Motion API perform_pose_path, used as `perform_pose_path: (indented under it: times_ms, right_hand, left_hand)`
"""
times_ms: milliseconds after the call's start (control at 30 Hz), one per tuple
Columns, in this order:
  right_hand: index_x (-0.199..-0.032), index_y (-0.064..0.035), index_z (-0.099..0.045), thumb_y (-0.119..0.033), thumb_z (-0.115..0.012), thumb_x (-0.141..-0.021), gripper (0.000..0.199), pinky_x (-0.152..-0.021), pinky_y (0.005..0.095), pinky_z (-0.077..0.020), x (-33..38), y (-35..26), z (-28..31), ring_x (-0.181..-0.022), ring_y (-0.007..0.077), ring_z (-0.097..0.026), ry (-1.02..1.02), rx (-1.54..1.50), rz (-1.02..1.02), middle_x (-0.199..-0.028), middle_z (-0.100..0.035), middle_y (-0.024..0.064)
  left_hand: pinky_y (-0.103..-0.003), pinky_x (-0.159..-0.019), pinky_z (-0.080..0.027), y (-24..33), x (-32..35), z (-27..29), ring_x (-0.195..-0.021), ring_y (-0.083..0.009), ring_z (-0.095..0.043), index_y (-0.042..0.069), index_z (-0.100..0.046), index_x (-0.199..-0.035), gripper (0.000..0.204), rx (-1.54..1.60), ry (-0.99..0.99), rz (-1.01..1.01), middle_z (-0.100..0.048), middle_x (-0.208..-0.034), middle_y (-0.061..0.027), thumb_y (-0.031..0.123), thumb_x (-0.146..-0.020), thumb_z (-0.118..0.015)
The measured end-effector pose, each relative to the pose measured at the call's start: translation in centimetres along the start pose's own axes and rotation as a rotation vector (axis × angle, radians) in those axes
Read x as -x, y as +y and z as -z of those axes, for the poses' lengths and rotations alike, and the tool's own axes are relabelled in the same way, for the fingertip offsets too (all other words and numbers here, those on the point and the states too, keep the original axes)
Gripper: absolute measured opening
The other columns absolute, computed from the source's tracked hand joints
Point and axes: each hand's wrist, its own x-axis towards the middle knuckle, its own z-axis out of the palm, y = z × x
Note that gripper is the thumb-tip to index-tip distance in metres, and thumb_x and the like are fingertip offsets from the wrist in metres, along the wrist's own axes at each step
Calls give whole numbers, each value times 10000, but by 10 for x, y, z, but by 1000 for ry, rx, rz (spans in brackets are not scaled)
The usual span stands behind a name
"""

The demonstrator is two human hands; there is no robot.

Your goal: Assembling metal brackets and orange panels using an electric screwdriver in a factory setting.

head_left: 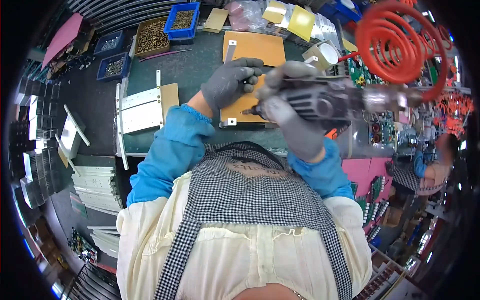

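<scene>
My right hand (297,122), in a grey glove, is wrapped round a dark pneumatic screwdriver (320,104). Its bit points left, above an orange-yellow panel (235,107) on the bench. My left hand (227,85), gloved in grey too, hovers over the same panel just left of the bit. Its fingers are curled together, and whatever they pinch is too small or hidden to tell. A metal strip (230,51) with a hole stands at the panel's far left, and a strip end (231,122) shows at the near edge. Both hands partly cover the panel.
A red coiled hose (395,47) hangs at the upper right, running to the screwdriver. Bins of screws (152,37) and a blue bin (181,22) stand at the back left. A white plate with rails (141,109) lies left. Another person (425,170) works at far right.
</scene>
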Motion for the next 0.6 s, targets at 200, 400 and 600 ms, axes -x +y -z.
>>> perform_pose_path:
  times_ms: [200, 400, 600]
  right_hand:
    - [-1317, -54, -487, 95, -602, -851, 503, -845, 337, -547, 0, 9, -10, -991, 198, -641, 76, 86, 12, -1127, -594, 97]
    - [-1306, -44, -506, 101, -608, -833, 504, -724, 291, -552, 0, 13, -13, -971, 195, -648, 103, 76, -16, -1105, -622, 94]
    - [-1269, -38, -535, 85, -640, -825, 472, -726, 268, -545, -2, 18, -16, -944, 151, -639, 77, 139, 15, -1078, -634, 73]
  left_hand:
    - [-252, -723, -501, -3, -5, 2, -848, -120, -565, -54, -521, -1297, 347, 24, -59, -19, -599, -1014, -74, 47, -980, -426]
    - [-295, -873, -501, -13, 1, -5, -997, -145, -589, -4, -537, -1285, 321, -245, -36, -192, -618, -1108, -77, 65, -982, -454]
    - [-319, -930, -480, -21, 6, -12, -1054, -132, -562, 26, -561, -1220, 251, -309, -128, -375, -616, -1146, -56, 146, -1001, -524]
